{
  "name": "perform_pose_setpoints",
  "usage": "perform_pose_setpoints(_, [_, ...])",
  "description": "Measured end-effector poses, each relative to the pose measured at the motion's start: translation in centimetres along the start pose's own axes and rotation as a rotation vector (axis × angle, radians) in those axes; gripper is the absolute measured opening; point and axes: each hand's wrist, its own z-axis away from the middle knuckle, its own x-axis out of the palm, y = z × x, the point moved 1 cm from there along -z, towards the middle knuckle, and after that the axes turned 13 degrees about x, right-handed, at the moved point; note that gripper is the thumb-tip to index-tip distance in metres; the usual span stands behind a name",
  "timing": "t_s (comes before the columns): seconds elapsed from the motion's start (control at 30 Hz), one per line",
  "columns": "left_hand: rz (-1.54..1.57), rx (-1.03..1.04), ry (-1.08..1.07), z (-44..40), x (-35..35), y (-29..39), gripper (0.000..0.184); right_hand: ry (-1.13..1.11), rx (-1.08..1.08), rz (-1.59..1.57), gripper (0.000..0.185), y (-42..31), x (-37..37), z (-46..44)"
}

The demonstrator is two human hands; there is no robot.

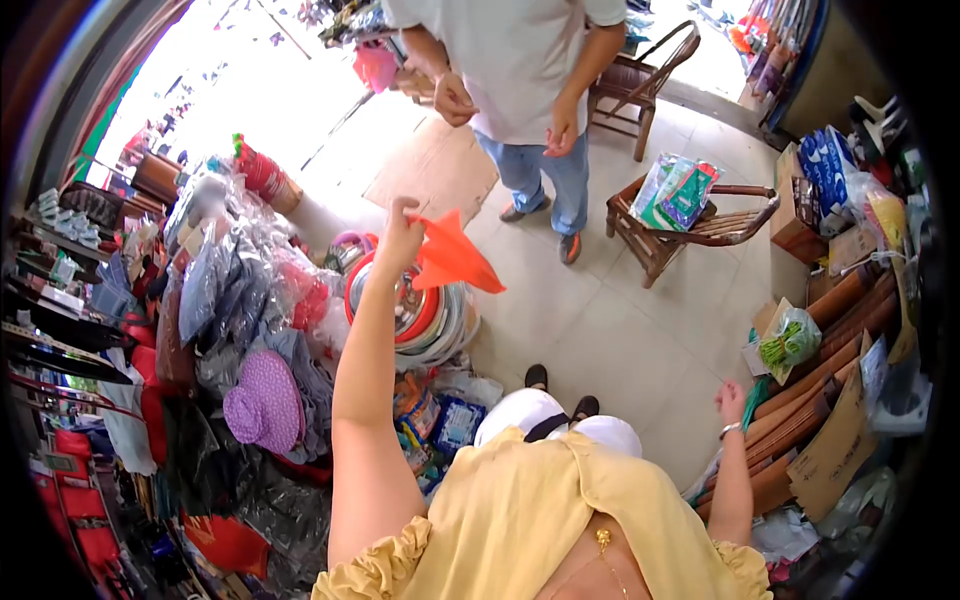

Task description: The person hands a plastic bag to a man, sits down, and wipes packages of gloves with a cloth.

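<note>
My left hand [402, 232] is raised in front of me, its fingers closed on a thin orange plastic bag [455, 258] that hangs out to the right. Beneath it stand stacked round basins, the top one with a red rim [428, 312]. At my right side, my right hand [732, 402] is held low with its fingers loosely apart and nothing visible in it. Close to that hand lie rolled brown mats [790, 428] and a clear bag with something green [790, 342] inside.
A person in a white shirt [510, 70] stands facing me on the tiled floor [560, 350]. A bamboo chair [655, 255] carries packaged goods [685, 195]. Piled bagged goods and a purple hat [265, 402] crowd the left; boxes [795, 225] line the right.
</note>
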Motion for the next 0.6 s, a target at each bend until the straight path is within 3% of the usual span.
perform_pose_setpoints(0.1, [0.1,-0.013,0.002,-2.4,-0.6,1.4,0.034,-0.108,0.359,0.033,0.016,8.1,1.6,4.0])
perform_pose_setpoints(0.17, [0.104,-0.049,-0.015,-3.3,-0.8,1.8,0.036,-0.076,0.373,0.408,0.014,14.0,2.2,7.3])
perform_pose_setpoints(0.23, [0.108,-0.092,-0.028,-4.0,-0.9,1.4,0.037,-0.132,0.259,0.557,0.016,15.1,3.1,11.8])
perform_pose_setpoints(0.3, [0.117,-0.123,-0.035,-5.2,-0.6,0.8,0.037,-0.067,0.465,0.504,0.019,23.0,3.9,12.7])
perform_pose_setpoints(0.33, [0.138,-0.107,-0.027,-5.4,-0.5,0.3,0.038,-0.064,0.469,0.5,0.019,25.5,3.8,12.6])
perform_pose_setpoints(0.37, [0.158,-0.094,-0.02,-5.5,-0.5,-0.1,0.039,-0.109,0.331,0.569,0.019,27.2,3.6,12.6])
perform_pose_setpoints(0.4, [0.157,-0.092,-0.025,-5.5,-0.5,-0.1,0.039,-0.143,0.189,0.634,0.019,27.5,3.9,13.0])
perform_pose_setpoints(0.43, [0.151,-0.11,-0.03,-5.6,-0.6,-0.1,0.039,-0.149,0.22,0.616,0.019,27.7,4.1,12.9])
perform_pose_setpoints(0.6, [0.151,-0.12,-0.037,-6.2,-0.8,-1.7,0.039,-0.075,0.525,0.376,0.02,11.1,7.7,13.9])
